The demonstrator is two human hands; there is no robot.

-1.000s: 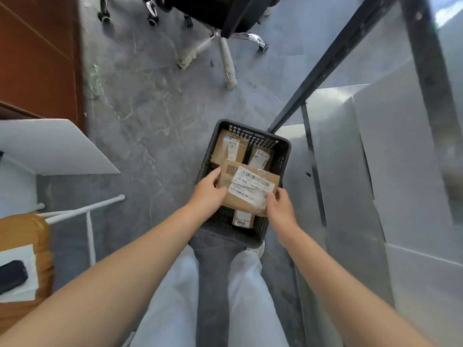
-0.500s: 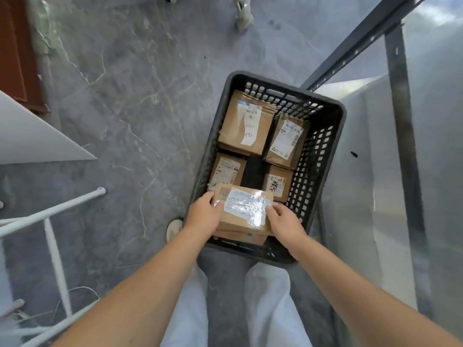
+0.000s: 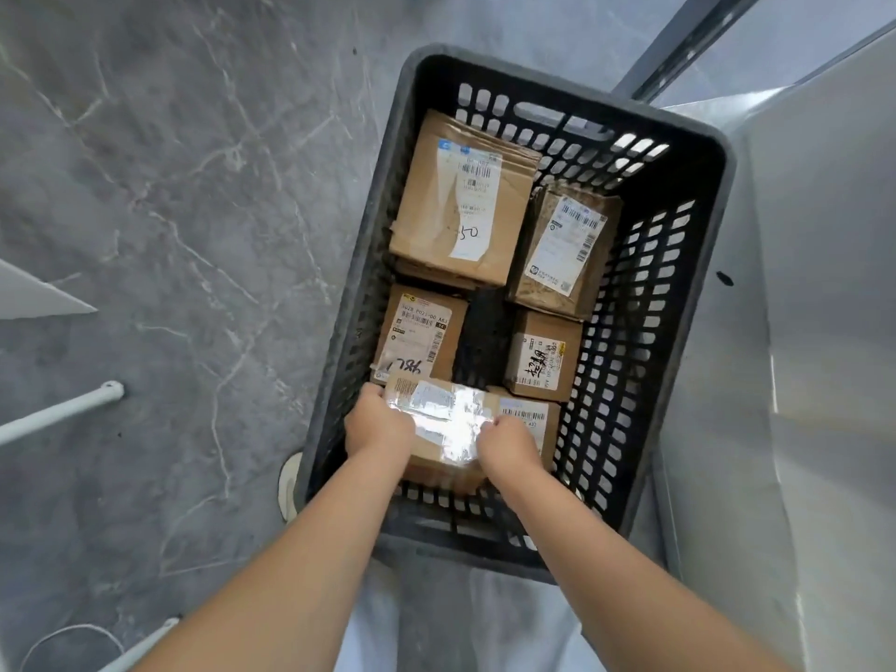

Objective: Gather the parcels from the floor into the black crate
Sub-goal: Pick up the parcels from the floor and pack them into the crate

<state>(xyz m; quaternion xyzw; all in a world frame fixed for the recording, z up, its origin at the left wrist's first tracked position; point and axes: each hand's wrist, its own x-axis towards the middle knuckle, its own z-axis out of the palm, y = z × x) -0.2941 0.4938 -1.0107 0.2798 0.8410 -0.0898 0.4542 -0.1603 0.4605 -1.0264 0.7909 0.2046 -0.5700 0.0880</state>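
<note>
Both forearms reach straight down and forward from the body into the near end of the black crate [image 3: 705, 264]. The left hand [image 3: 378, 426] and right hand [image 3: 509, 448] are knuckles-up, fingers curled and clamped on the two opposite ends of a brown cardboard parcel [image 3: 439, 446], which sits low inside the crate by its near wall, partly over a barcoded parcel [image 3: 531, 419]. Whether it already rests there cannot be told.

The box looks stiff and probably light. Glossy tape over its label looks slick, so the bare cardboard ends are the surer hold.

Beyond lie a labelled parcel [image 3: 419, 332] and a small box [image 3: 543, 356], then a large flat parcel [image 3: 460, 201] and a speckled one [image 3: 565, 244] against the far wall. Grey marbled floor [image 3: 169, 211] surrounds the crate.
</note>
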